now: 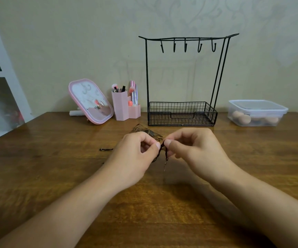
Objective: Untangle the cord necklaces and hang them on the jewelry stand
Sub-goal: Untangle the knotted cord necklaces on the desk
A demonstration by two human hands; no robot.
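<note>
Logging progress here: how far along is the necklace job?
Nothing hung: all five hooks on the black wire jewelry stand are bare. In hand: left hand and right hand pinch tangled black cord necklaces. Left: untangling, then hanging each.

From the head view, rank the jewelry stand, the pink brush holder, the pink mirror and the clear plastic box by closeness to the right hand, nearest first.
Measured from the right hand, which pinches the cord:
1. Jewelry stand, just behind the hand.
2. Pink brush holder, back and to the left.
3. Clear plastic box, back right, and pink mirror, back left: too close to call.
</note>
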